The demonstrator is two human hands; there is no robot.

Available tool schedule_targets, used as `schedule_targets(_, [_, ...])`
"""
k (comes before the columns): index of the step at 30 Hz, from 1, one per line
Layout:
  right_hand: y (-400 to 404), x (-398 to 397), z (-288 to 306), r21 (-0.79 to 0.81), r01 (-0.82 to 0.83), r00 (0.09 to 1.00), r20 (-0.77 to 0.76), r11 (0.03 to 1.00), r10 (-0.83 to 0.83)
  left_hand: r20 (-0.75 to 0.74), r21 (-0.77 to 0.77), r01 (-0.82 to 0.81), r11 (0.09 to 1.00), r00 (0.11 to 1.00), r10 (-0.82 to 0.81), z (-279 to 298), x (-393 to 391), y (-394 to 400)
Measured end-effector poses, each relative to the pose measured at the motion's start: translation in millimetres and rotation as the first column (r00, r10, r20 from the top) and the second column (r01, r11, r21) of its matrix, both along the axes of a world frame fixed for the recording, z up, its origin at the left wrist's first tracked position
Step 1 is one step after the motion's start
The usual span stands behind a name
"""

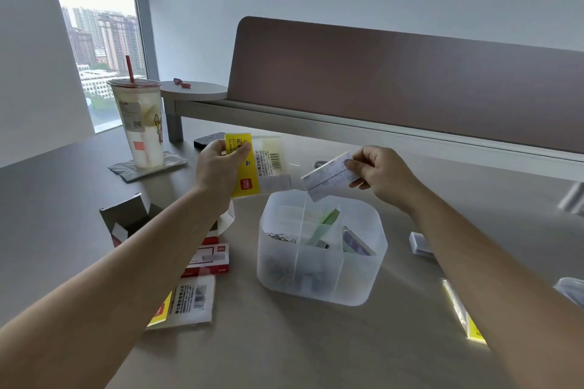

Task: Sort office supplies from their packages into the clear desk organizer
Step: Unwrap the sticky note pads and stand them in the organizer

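1. The left hand (221, 164) is keeping its grip on a yellow-and-clear package (256, 164).
2. The right hand (379, 174) is pinching a white pad (328, 175) above the clear desk organizer (319, 275); its print is blurring.
3. Open counter (316, 350) is lying nearer the person.

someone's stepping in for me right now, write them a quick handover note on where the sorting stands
Left hand grips a yellow-and-clear package above the desk.
Right hand pinches a white pad, just outside the package mouth, over the clear organizer.
Done: the organizer already holds paper clips, green sticky strips and a few other items I cannot identify.
Emptied-looking packaging lies left of it: an open box, a red box, a yellow-labelled bag.
Left: probably drop the pad into a compartment, set the package aside, then the small box and yellow pack at right.
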State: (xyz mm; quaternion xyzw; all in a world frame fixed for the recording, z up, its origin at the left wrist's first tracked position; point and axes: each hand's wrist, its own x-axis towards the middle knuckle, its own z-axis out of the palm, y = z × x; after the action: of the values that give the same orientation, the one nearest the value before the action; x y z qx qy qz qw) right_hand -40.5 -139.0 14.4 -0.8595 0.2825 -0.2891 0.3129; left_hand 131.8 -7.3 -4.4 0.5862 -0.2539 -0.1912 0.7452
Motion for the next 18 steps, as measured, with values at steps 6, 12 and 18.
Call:
schedule_targets(6, [2.8, -5.1, 7.4, -0.156, -0.041, 0.977, -0.211, 0.987, 0.007, -0.006, -0.011, 0.036, 0.999, 0.999, -0.036, 1.3, -4.1, 0.4])
schedule_targets(12, [9.2, 11.2, 2.9, -0.188, -0.088, 0.964, -0.264, 0.978, 0.035, -0.013, -0.002, 0.094, 0.996, 0.995, -0.094, 1.9, -6.6, -0.8])
schedule_targets(18, [7.8, 21.7, -10.3, -0.151, -0.096, 0.967, -0.249, 0.984, 0.056, -0.010, 0.020, 0.127, 0.992, 0.992, -0.127, -1.8, -8.2, -4.5])
